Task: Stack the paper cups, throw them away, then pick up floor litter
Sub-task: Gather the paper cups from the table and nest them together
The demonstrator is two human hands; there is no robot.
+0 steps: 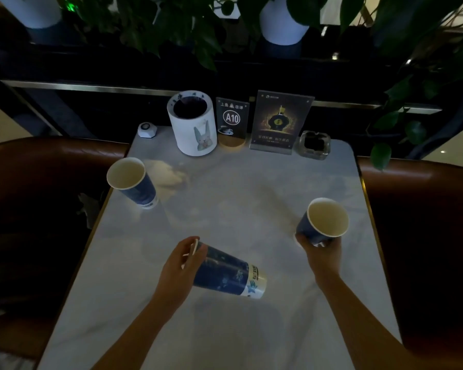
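Head view: left hand [182,265] grips tipped blue paper cup [229,273] at rim end; right hand [321,249] holds second cup [324,222] by base. Third cup [133,182] stands far left on table [251,188]. Cups likely light, thin-walled, crushable; gentle sidewall grip probably best.

Looking like a dim cafe booth: table-number sign [232,119] (reading A10) and acrylic advert stand [280,121] standing beyond both hands, glass ashtray [314,144] sitting alongside, brown leather seats [422,209] flanking the marble table [241,198], plants [187,25] hanging overhead.
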